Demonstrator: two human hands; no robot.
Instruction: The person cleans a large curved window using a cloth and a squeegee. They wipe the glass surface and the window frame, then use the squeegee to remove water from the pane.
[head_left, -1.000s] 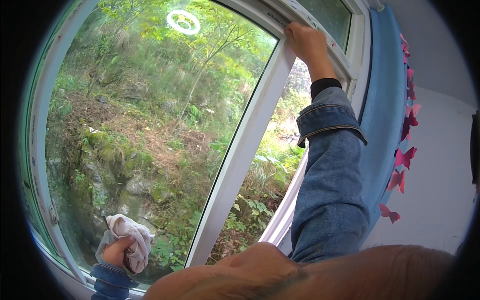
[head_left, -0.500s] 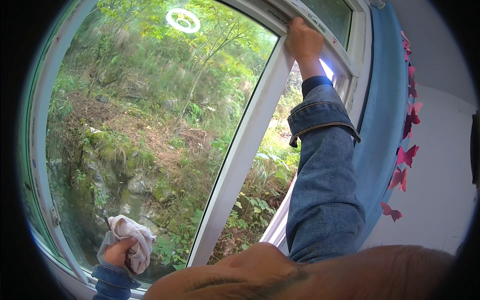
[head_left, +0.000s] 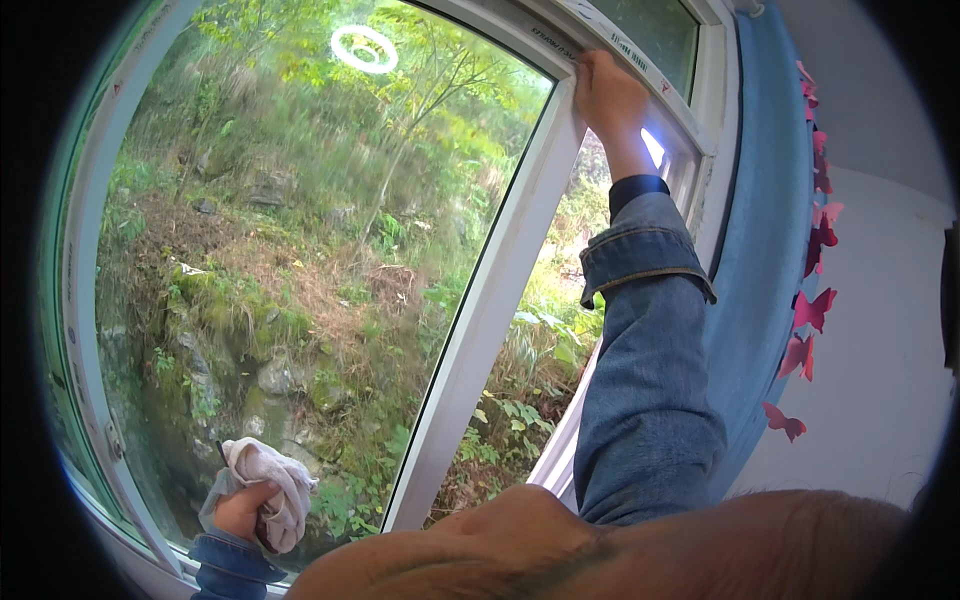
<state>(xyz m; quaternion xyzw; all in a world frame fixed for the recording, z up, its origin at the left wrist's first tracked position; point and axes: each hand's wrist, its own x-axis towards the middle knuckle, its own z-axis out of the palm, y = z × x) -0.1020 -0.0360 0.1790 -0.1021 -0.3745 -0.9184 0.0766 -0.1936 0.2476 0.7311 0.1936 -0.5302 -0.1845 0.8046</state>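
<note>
"Cloth point(head_left: 272, 490): where is it sitting?"
"Low, left of the white upright point(head_left: 497, 290); the left hand point(head_left: 240, 510) is clutching it."
"And the right hand point(head_left: 612, 97)?"
"Resting curled at the upright's top; can't tell its grip. Steady pressure is probably working best."

Blue curtain point(head_left: 752, 220) & butterflies point(head_left: 815, 308) on R; slope point(head_left: 235, 228) outside.
Curtain plain, runs from upper R down past lowest butterfly. Butterflies pink to dk red, in vert. row along curtain's R edge, lowest one a bit apart; can't tell if strung or stuck on. Pale wall point(head_left: 868, 400) beyond, greyer ceiling point(head_left: 865, 100) above it. Dk object point(head_left: 950, 300) at far R rim, cut off, too little to ID. Slope has thin tree point(head_left: 385, 188) w/ yellow-grn foliage point(head_left: 455, 60) up top, grey rocks point(head_left: 278, 376) lower L, some moss point(head_left: 222, 292) nr them, brown dry brush point(head_left: 335, 312) mid-slope, broad leaves point(head_left: 518, 412) lower ctr. White ring glare point(head_left: 338, 48), upper L, smaller ring inside, overlapping the foliage.
</note>
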